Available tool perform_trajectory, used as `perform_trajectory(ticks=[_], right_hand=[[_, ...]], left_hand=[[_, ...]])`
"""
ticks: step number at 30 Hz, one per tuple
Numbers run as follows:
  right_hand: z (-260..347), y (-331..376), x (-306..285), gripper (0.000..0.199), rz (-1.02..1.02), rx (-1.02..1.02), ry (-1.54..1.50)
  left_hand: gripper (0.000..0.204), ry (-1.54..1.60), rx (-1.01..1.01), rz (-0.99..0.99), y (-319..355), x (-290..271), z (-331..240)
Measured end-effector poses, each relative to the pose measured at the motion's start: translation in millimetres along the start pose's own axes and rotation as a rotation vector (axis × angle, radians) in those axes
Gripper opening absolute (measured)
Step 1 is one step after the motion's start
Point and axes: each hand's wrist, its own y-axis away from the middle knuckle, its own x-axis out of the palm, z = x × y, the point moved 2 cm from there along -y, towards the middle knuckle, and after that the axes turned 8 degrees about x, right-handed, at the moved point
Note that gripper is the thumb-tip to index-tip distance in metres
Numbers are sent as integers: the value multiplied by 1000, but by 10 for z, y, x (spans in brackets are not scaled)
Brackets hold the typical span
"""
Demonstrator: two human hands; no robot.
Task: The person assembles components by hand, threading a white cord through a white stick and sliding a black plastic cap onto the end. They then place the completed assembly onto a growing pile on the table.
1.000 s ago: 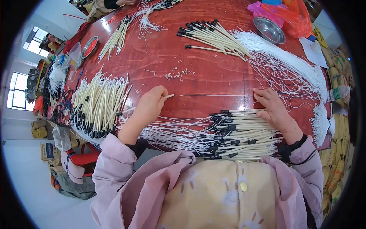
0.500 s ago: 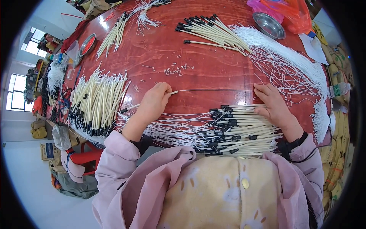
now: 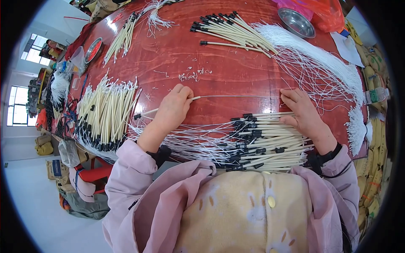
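My left hand (image 3: 175,105) is closed around a thin cream-coloured rod (image 3: 148,112) with a black end piece. The rod's black end sticks out to the left, and its other end pokes past my fingertips. From that tip a white string (image 3: 240,96) runs nearly straight across to my right hand (image 3: 301,109), whose thumb is apart while the index finger and others bend at the string's end. Just under my right hand lies a pile of similar rods (image 3: 274,143) with black ends, their white strings (image 3: 198,141) trailing left beneath my left forearm.
A dense bundle of rods (image 3: 107,111) lies left. Farther off are more rods (image 3: 232,31), a long hank of white strings (image 3: 312,55), a metal bowl (image 3: 296,23) and a bowl of red bits (image 3: 93,49). String scraps (image 3: 194,75) litter the red table (image 3: 236,78). A bottle (image 3: 376,95) stands right.
My left hand and the rod have shifted slightly up and to the right. The string between the hands is a little shorter; my right hand is almost where it was.
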Motion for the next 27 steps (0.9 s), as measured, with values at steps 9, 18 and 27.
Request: perform_trajectory(ticks=[9, 18, 27], right_hand=[[154, -199, 81, 83, 51, -72, 48], [-6, -346, 72, 68, -176, -89, -15], [334, -758, 256, 31, -88, -154, -22]], left_hand=[[15, -230, 426, 90, -907, 766, -748], [19, -158, 368, -119, -831, 134, -791], [18, -124, -246, -3, -82, 19, -125]])
